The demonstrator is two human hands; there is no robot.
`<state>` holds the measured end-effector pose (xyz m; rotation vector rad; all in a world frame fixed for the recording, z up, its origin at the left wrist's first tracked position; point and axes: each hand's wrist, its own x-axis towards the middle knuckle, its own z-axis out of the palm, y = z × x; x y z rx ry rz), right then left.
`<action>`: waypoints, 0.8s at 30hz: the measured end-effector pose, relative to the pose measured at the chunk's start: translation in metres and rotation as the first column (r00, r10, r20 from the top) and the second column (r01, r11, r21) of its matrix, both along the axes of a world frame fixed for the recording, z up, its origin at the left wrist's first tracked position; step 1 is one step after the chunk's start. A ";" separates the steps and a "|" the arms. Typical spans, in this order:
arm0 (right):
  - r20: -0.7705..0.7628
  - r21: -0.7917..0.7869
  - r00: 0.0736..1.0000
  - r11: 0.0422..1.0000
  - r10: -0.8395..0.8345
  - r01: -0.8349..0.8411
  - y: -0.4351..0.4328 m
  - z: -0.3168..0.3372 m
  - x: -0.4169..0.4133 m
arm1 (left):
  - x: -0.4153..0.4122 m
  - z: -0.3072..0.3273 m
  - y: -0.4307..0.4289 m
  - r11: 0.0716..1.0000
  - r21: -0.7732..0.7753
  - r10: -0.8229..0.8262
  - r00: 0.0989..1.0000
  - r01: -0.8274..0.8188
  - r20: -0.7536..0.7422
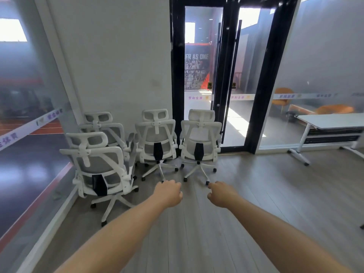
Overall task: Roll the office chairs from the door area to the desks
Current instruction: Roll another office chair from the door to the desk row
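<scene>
Ahead of me: office chairs of smooth white plastic with grey mesh; matt wood-plank floor; glossy black door frame.

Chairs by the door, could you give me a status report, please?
Left hand, right hand out front, curled, empty. Four chairs parked by door, untouched. Nothing on floor between.
</scene>
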<state>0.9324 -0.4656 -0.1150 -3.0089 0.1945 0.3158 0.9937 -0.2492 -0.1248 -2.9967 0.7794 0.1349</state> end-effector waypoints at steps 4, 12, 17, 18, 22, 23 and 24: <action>0.031 0.003 0.999 0.999 -0.036 0.036 -0.027 0.013 0.085 | 0.095 0.007 -0.026 1.000 -0.005 -0.020 1.000 0.020 0.001; 0.088 0.002 0.995 0.999 -0.036 0.035 -0.116 0.012 0.255 | 0.274 0.006 -0.121 0.997 -0.026 -0.067 0.998 0.067 0.008; 0.091 0.044 0.995 0.998 -0.045 0.041 -0.183 0.017 0.366 | 0.384 0.021 -0.187 0.999 -0.029 -0.023 1.000 0.022 -0.019; 0.096 0.041 0.994 0.998 -0.045 0.041 -0.198 0.022 0.390 | 0.410 0.026 -0.200 1.000 -0.024 -0.020 1.000 0.020 -0.006; 0.131 0.007 0.991 1.000 -0.020 0.019 -0.251 0.046 0.483 | 0.499 0.046 -0.251 0.998 -0.065 -0.009 0.999 0.012 0.047; 0.125 0.012 0.992 1.000 -0.023 0.022 -0.262 0.047 0.503 | 0.516 0.047 -0.261 0.997 -0.071 0.001 0.999 0.002 0.036; 0.117 0.015 0.993 1.000 -0.025 0.024 -0.271 0.047 0.522 | 0.533 0.046 -0.270 0.998 -0.061 0.006 1.000 -0.004 0.028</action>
